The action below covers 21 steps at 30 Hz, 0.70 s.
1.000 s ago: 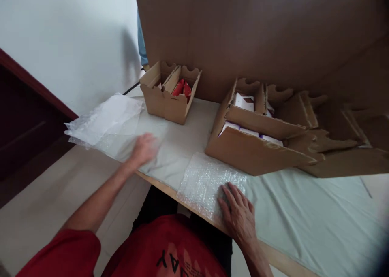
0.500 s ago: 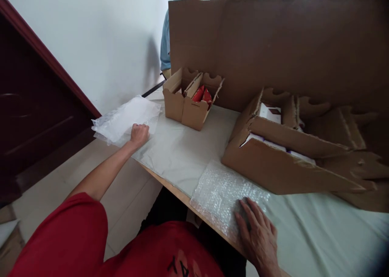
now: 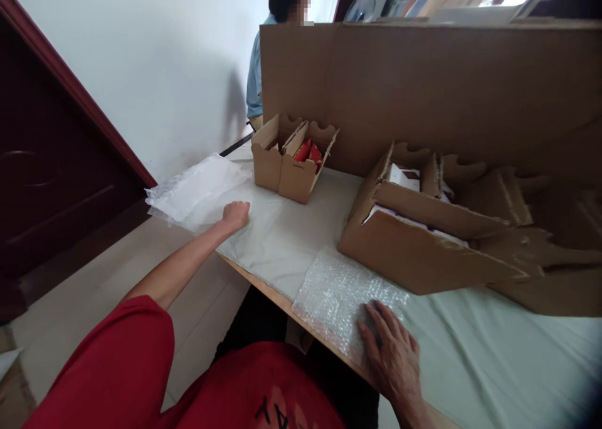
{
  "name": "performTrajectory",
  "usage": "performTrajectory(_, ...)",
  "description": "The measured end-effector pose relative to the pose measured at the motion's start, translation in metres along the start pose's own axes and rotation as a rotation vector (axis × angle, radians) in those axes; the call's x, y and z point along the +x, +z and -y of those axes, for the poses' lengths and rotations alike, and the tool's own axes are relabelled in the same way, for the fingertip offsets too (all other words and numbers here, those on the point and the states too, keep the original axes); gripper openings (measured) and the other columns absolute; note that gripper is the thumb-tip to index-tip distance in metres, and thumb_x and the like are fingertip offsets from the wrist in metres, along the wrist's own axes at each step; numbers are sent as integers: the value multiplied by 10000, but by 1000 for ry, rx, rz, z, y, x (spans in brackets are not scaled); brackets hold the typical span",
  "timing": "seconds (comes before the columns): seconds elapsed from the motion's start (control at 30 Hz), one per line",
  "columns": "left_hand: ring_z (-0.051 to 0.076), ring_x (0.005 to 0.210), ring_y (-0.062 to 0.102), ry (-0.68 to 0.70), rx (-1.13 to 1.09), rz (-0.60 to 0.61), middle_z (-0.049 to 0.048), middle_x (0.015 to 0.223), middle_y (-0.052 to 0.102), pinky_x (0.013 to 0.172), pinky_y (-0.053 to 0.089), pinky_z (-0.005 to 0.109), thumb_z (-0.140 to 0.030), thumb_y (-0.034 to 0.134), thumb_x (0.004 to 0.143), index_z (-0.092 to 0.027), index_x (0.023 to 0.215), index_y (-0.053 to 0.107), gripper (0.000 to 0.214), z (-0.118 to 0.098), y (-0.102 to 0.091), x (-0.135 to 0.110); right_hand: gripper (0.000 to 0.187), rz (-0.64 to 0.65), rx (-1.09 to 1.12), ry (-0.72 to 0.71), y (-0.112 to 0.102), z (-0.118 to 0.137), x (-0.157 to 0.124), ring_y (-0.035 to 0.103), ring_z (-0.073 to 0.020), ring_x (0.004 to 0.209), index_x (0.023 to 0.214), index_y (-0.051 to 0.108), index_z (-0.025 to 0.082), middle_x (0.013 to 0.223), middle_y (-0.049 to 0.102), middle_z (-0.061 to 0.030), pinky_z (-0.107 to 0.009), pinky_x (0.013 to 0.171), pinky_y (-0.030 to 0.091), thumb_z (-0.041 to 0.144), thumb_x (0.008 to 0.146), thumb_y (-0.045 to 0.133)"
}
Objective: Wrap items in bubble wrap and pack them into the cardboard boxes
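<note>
Right hand (image 3: 392, 347) flat on bubble-wrap sheet (image 3: 345, 297), left hand (image 3: 236, 214) closed

The bubble-wrap sheet is clear and shiny, with many small bubbles which catch the light. It lies flat on the pale cloth (image 3: 475, 354), just in front of the divided carton (image 3: 423, 253). The right hand, also in front of this carton, rests on the sheet's corner with its fingers straight and slightly apart, gripping nothing.

The left hand is well to the left of the divided carton, with its fingers curled into a fist. It is at the edge of a pile of clear plastic wrap (image 3: 197, 187), whitish and uneven at its border. Whether the fingers pinch this plastic, I cannot tell.

One corner of the sheet is hidden under the right hand. In the divided carton, the white boxes (image 3: 404, 177) show only partly above the walls, and its right compartments are too dark to see inside. Behind it stands a tall cardboard panel (image 3: 423, 84), cut off by the picture's right edge, which covers most of a person in blue (image 3: 254, 71).
</note>
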<state>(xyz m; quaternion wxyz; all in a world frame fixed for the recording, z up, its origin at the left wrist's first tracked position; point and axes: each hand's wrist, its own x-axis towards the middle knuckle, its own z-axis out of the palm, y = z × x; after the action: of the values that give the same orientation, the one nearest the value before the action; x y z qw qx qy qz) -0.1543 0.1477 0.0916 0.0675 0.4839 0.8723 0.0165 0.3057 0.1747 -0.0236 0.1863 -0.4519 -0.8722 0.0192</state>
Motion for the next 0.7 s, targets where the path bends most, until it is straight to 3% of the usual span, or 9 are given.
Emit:
performTrajectory(0.1, 324, 1058, 710, 47, -112, -30, 197, 1071, 754, 895, 545, 435, -142, 521, 883, -129, 1122, 709, 304, -47, -4, -24, 472, -7, 16, -12, 1, -1, 1, 565, -300, 1325, 1287, 666, 231, 1422, 631, -121, -478, 1036, 445, 473, 1002, 378)
performTrajectory(0.2, 213, 946, 732, 163, -287, -17, 85, 1025, 776, 854, 566, 324, -224, 566, 916, -197, 1291, 629, 382, -101, 2, -52, 463, 18, 29, 0, -4, -1, 5, 568, -309, 1318, 1279, 670, 230, 1410, 638, -121, -491, 1023, 459, 477, 993, 402)
performTrajectory(0.3, 168, 916, 725, 340, -718, 37, 126, 1223, 722, 785, 586, 269, -289, 643, 894, -150, 1458, 480, 604, -129, 12, -71, 434, -6, 61, 53, -21, 5, 9, 571, -330, 1309, 1212, 696, 221, 1375, 656, -137, -506, 993, 482, 472, 978, 429)
performTrajectory(0.37, 196, 1027, 704, 387, -887, -7, 171, 1353, 642, 807, 595, 286, -263, 650, 872, -126, 1449, 490, 614, -120, 18, -77, 415, -33, 151, 88, -36, 15, 11, 609, -328, 1254, 1177, 703, 216, 1335, 675, -149, -491, 961, 509, 473, 967, 455)
performTrajectory(0.4, 218, 1087, 683, 361, -864, -70, 171, 1368, 624, 830, 596, 304, -243, 635, 868, -129, 1405, 539, 557, -108, 21, -78, 408, -28, 222, 107, -43, 22, 12, 645, -313, 1191, 1173, 702, 214, 1303, 690, -149, -466, 928, 529, 474, 964, 467)
performTrajectory(0.5, 271, 1142, 652, 161, -564, -232, 158, 1290, 647, 970, 560, 398, -215, 595, 864, -139, 1265, 648, 412, -56, 28, -69, 397, 83, 433, 193, -54, 46, 21, 717, -236, 919, 1175, 697, 199, 1162, 739, -123, -357, 762, 562, 452, 967, 472)
performTrajectory(0.6, 336, 1160, 649, 9, -236, -201, 207, 1248, 654, 1027, 513, 449, -324, 625, 862, -88, 1305, 633, 502, -14, 36, -58, 373, 216, 438, 268, -52, 70, 42, 720, -209, 806, 1175, 700, 180, 1031, 769, -95, -321, 729, 535, 393, 962, 480)
performTrajectory(0.7, 377, 1120, 661, -54, -70, -111, 234, 1167, 691, 929, 530, 451, -410, 605, 855, -71, 1245, 670, 521, 1, 48, -54, 382, 344, 283, 359, -45, 90, 67, 737, -241, 878, 1269, 657, 159, 978, 786, -94, -323, 766, 509, 353, 975, 510)
